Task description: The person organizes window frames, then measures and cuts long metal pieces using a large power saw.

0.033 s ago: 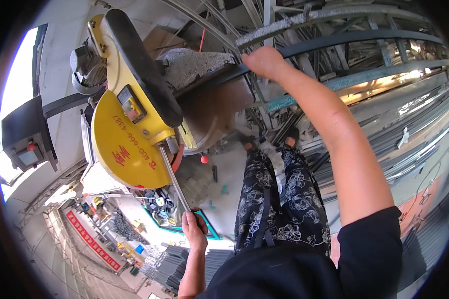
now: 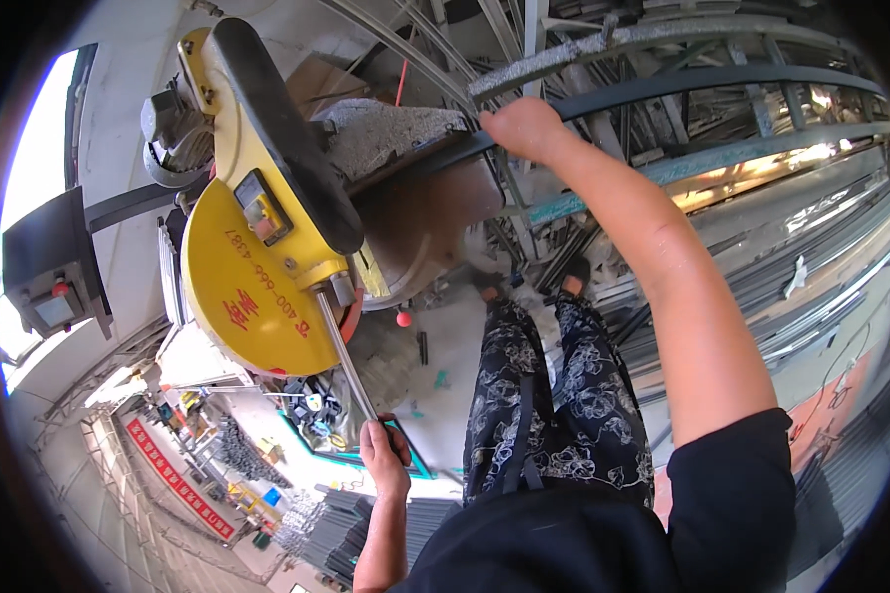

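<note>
A yellow cut-off saw (image 2: 247,321) with a round blade guard and a black belt cover (image 2: 277,128) stands at the left. From it a metal lever handle (image 2: 344,356) slants down toward me, and my left hand (image 2: 384,461) is closed round its end. My right hand (image 2: 522,127) grips a long dark grey metal profile (image 2: 663,89) from above, fingertips partly hidden. This profile lies across the brown saw table (image 2: 425,217) and runs in under the saw head. Where the blade meets it, the belt cover and guard hide the view.
A metal support rack (image 2: 702,163) extends rightward beside the profile, with piles of long bars (image 2: 821,222) around it. A black control box (image 2: 54,272) is at the far left. Below the saw, a teal-edged bin (image 2: 316,453) holds scraps. My legs stand near the saw table.
</note>
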Demonstrator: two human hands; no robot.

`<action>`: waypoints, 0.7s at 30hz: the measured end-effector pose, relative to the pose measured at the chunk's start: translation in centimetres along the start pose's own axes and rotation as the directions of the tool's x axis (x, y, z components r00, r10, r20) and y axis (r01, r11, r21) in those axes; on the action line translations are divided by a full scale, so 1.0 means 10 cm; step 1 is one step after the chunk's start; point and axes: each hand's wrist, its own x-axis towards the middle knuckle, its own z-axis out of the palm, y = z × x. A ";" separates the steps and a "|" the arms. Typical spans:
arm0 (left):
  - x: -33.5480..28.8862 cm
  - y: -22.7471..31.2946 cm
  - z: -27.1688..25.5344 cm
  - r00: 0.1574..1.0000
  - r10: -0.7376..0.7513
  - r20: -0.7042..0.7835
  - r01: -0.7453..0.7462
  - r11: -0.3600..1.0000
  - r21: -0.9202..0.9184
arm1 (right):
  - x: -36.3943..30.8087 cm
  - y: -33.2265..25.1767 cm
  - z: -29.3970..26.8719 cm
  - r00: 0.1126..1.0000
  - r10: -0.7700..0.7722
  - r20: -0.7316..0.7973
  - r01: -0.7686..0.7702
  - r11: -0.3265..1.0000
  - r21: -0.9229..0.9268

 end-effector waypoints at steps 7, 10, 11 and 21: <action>0.02 -0.03 0.03 1.000 0.018 0.002 -0.018 0.998 -0.061 | 0.09 0.00 0.04 0.964 0.235 0.128 -0.259 0.940 0.223; 0.02 -0.04 0.03 1.000 0.022 0.003 -0.022 0.997 -0.079 | 0.06 -0.01 -0.05 0.996 0.061 0.069 -0.060 0.998 -0.013; 0.02 -0.04 0.03 1.000 0.012 0.006 -0.011 0.998 -0.066 | 0.05 0.00 -0.06 0.999 0.022 0.048 -0.021 0.999 -0.037; 0.09 -0.15 0.05 0.998 0.044 0.035 -0.041 0.996 -0.084 | 0.07 -0.10 -0.15 0.999 -0.007 0.052 0.013 0.993 -0.115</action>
